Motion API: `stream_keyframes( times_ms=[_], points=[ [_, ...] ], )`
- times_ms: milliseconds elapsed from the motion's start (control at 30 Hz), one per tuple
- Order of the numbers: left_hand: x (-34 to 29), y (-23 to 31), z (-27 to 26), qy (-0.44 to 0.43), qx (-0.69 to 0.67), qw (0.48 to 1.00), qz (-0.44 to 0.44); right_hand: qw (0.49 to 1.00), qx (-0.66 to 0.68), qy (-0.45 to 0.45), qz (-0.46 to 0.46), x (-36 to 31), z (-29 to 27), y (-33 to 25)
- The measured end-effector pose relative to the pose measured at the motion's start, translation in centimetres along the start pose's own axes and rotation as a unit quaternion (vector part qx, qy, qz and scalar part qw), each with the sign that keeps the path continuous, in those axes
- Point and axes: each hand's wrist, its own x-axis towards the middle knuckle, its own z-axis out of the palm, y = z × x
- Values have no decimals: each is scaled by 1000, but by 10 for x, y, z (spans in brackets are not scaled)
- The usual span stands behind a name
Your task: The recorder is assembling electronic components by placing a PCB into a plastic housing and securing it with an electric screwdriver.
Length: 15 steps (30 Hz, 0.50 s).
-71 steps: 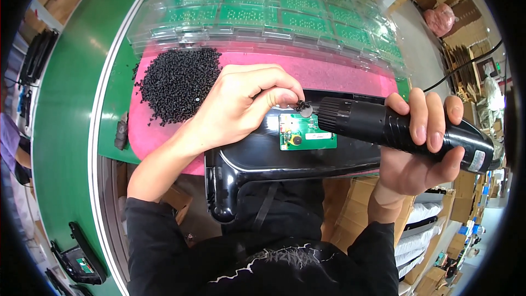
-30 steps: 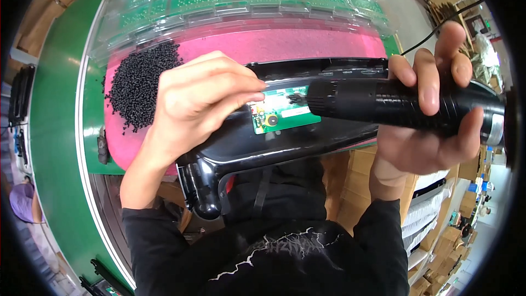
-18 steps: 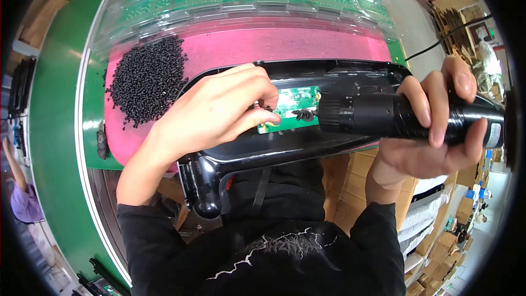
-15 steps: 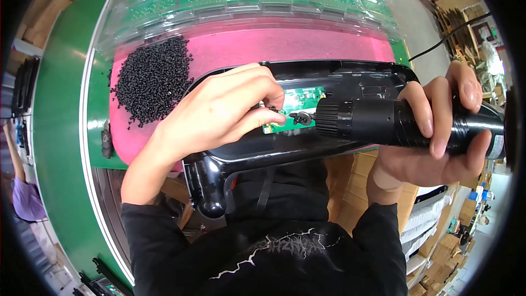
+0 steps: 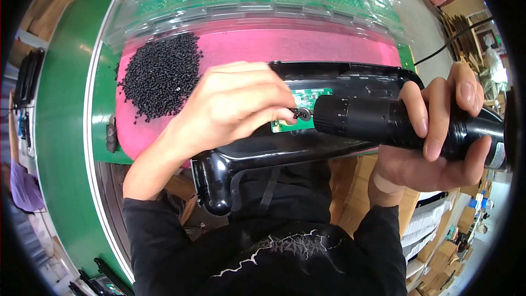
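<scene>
Left hand [image 5: 233, 103] apparently pinches screws [image 5: 297, 113] beside screwdriver [image 5: 370, 118].

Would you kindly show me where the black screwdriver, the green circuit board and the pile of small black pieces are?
Black screwdriver [image 5: 372, 118]: head view, on its barrel.
Green circuit board [image 5: 311, 98]: head view, on its upper part.
Pile of small black pieces [image 5: 161, 77]: head view, near its middle.

Bright, fairly even light covers the pink mat [image 5: 329, 43]. Beyond it, clear trays [image 5: 246, 6] catch white glare, strongest toward their right end; left of it, the green tabletop [image 5: 68, 115] reflects softly. At its near edge, the black housing [image 5: 260, 159] gleams. Above it, the left hand [image 5: 234, 101] blurs. Far around it, edges bow into black.
</scene>
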Motion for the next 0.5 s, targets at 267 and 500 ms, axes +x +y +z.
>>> stream_keyframes(
  times_ms=[267,500],
  points=[
    [-4,4,0,-42,6,996,-75,982,-171,-47,64,12,-33,2],
    [-6,0,2,-164,27,981,-105,957,-279,-48,63,11,-47,9]
  ],
)
